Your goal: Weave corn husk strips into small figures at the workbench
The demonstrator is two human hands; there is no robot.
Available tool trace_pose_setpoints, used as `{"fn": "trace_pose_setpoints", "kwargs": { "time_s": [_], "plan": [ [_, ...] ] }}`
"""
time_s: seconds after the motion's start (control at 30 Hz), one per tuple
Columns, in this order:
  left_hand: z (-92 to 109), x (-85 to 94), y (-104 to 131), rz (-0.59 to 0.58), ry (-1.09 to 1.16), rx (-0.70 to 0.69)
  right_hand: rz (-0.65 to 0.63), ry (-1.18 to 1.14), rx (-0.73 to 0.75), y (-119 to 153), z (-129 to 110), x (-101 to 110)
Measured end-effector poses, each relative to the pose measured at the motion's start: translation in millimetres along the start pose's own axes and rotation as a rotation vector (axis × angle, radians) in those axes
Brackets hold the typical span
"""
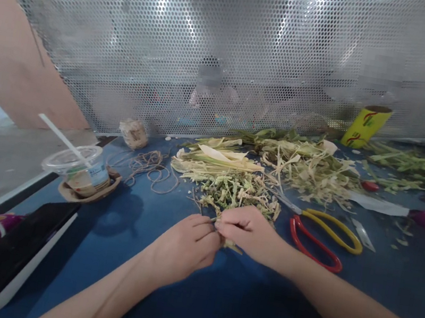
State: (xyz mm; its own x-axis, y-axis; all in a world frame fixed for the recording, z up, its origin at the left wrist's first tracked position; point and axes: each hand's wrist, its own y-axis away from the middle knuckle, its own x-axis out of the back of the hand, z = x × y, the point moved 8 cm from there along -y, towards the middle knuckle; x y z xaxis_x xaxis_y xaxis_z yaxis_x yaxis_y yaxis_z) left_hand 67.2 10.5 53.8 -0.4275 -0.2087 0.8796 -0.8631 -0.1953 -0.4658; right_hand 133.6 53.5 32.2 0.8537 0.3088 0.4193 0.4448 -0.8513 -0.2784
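My left hand (190, 244) and my right hand (251, 235) meet at the front end of a bundle of dried plant stalks (237, 192), fingers closed in a pinch. A thin dark strand shows at my left fingertips, and the stalk ends poke out below my right fingers. What exactly each hand grips is mostly hidden by the fingers. Pale dried leaves (216, 159) lie behind the bundle. Scissors with one red and one yellow handle (333, 226) rest open to the right of my right hand.
Loose twine (150, 168) and a twine ball (133, 133) lie left. A cup with a straw (83, 171) stands near a black case (37, 244). Behind are more stalks (309, 161), a yellow tube (366, 127) and a perforated metal screen (230, 49). A knife (382, 206) lies right.
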Motion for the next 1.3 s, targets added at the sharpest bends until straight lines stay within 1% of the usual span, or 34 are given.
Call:
{"fn": "trace_pose_setpoints", "kwargs": {
  "time_s": [0.07, 0.13, 0.17, 0.23, 0.3, 0.33, 0.37, 0.4, 0.5, 0.6, 0.67, 0.7, 0.73, 0.83, 0.97, 1.07, 1.13, 1.23, 1.3],
  "plan": [
    [-3.0, 5.9, 0.0, 0.048, 0.127, 0.047, -0.041, -0.045, 0.098, 0.8, -9.4, 6.3],
    [-10.0, 8.9, 2.2, 0.095, 0.271, 0.129, -0.017, -0.143, 0.164, 1.7, -15.4, 16.8],
    [-16.2, 9.2, 4.5, 0.123, 0.335, 0.198, -0.012, -0.193, 0.167, 1.8, -15.8, 20.0],
    [-32.4, 8.3, 12.3, 0.186, 0.42, 0.378, -0.09, -0.231, 0.111, 1.6, -11.9, 15.1],
    [-47.3, 8.1, 21.8, 0.247, 0.449, 0.543, -0.2, -0.212, 0.004, 2.4, -4.2, 3.1],
    [-51.8, 8.2, 24.9, 0.261, 0.453, 0.589, -0.235, -0.205, -0.045, 3.0, -0.5, -1.9],
    [-54.7, 8.4, 26.8, 0.263, 0.453, 0.614, -0.24, -0.203, -0.085, 3.2, 2.5, -4.4],
    [-56.7, 9.0, 27.7, 0.261, 0.448, 0.627, -0.211, -0.212, -0.111, 2.7, 4.6, -4.1],
    [-62.5, 11.3, 30.0, 0.262, 0.433, 0.676, -0.059, -0.209, -0.142, 0.8, 7.1, 5.8],
    [-71.2, 12.3, 35.8, 0.34, 0.531, 0.788, 0.066, -0.113, -0.145, 0.5, 5.7, 17.0],
    [-76.6, 10.8, 40.5, 0.427, 0.666, 0.873, 0.112, -0.05, -0.144, 0.9, 4.3, 20.5],
    [-78.4, 8.6, 41.8, 0.451, 0.731, 0.91, 0.127, -0.024, -0.139, 1.1, 3.4, 21.1],
    [-79.5, 6.1, 42.3, 0.458, 0.778, 0.942, 0.14, -0.002, -0.131, 1.2, 2.3, 21.4],
    [-82.3, -2.7, 42.7, 0.417, 0.847, 1.024, 0.182, 0.051, -0.097, 1.8, -1.4, 22.5],
    [-87.7, -12.5, 47.3, 0.452, 0.968, 1.095, 0.226, 0.152, -0.07, 3.1, -4.9, 25.0],
    [-87.5, -16.9, 46.8, 0.441, 0.992, 1.086, 0.156, 0.178, -0.102, 2.2, -1.3, 18.0],
    [-85.3, -15.4, 43.8, 0.427, 0.944, 1.048, 0.104, 0.131, -0.139, 1.3, 3.3, 11.8],
    [-81.1, -6.7, 38.7, 0.454, 0.828, 0.971, 0.049, 0.021, -0.183, -0.2, 9.0, 3.5],
    [-79.9, -5.1, 38.1, 0.462, 0.815, 0.976, 0.031, -0.024, -0.177, -1.3, 9.7, 0.3]
  ]
}}
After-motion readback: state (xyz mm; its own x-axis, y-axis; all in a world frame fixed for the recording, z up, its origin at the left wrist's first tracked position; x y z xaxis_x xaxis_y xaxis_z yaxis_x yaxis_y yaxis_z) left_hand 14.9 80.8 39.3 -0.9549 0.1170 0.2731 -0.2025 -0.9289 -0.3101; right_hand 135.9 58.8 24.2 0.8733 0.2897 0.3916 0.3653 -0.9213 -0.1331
